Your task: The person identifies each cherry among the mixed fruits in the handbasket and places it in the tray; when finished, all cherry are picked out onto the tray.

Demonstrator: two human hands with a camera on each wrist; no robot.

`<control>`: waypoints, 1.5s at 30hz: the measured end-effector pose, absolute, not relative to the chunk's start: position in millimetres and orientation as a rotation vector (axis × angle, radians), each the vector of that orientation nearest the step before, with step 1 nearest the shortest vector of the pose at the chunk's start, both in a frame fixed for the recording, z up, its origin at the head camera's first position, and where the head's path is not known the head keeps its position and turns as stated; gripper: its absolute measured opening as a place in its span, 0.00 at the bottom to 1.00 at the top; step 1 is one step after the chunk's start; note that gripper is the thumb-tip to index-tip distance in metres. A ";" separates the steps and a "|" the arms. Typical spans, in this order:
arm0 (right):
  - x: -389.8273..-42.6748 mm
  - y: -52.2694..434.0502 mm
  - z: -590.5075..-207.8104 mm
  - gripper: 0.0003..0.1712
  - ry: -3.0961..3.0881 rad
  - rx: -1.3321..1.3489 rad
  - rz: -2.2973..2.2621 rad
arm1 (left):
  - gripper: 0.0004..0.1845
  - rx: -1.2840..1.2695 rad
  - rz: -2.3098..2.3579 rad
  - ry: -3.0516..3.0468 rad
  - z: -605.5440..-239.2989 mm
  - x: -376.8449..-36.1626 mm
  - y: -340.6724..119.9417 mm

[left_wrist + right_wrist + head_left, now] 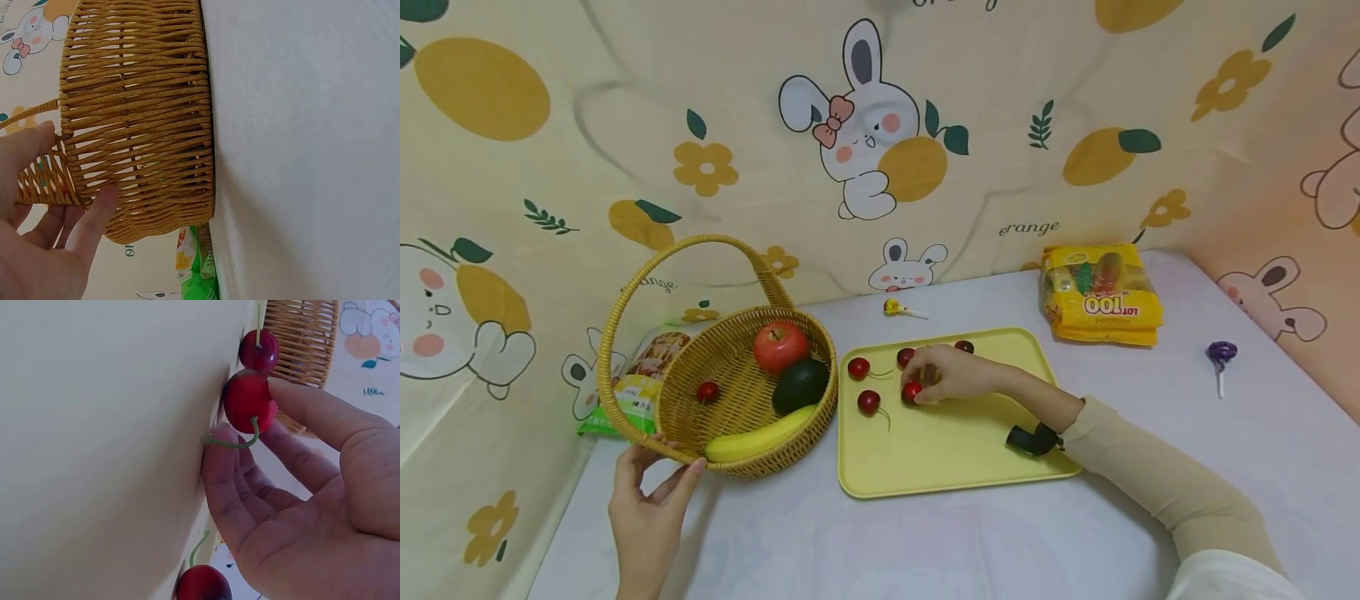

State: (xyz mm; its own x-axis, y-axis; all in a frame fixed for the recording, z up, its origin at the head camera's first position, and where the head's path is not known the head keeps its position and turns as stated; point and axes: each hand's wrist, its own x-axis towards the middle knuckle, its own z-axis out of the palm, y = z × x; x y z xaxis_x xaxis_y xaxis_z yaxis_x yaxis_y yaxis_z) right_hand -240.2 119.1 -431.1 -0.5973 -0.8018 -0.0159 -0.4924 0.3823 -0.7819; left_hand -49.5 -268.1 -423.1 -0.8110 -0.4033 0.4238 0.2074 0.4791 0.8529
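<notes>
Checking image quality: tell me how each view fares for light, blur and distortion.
Head view: even, soft light, wide-angle bending at the edges. Left wrist view: sharp on the basket, the left hand soft. Right wrist view: dimmer, the held cherry sharp, the right hand shaded.

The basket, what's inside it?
Inside the basket lie a red apple, a dark avocado, a yellow banana and one cherry. The near wall hides part of the floor, so anything there stays unseen.
</notes>
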 end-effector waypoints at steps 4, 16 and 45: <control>-239.8 120.1 -429.5 0.13 2.266 -1.122 -1.062 | 0.31 0.167 -1.340 -2.139 -423.4 -49.5 -267.9; -240.7 122.0 -425.9 0.15 2.276 -1.111 -1.043 | 0.31 0.183 -1.347 -2.144 -423.2 -49.6 -267.6; -286.1 -50.2 -327.1 0.15 2.025 -1.420 -1.123 | 0.31 0.230 -1.330 -2.142 -423.6 -49.7 -266.3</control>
State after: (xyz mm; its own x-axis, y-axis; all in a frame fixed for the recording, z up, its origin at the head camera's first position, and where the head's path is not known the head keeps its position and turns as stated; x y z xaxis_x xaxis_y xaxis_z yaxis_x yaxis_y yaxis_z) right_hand -286.1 -50.2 -327.1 -0.3887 -0.9154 0.1049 -0.5740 0.1515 -0.8047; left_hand -49.7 -266.3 -423.6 -0.8051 -0.4403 0.3975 0.1610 0.4826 0.8609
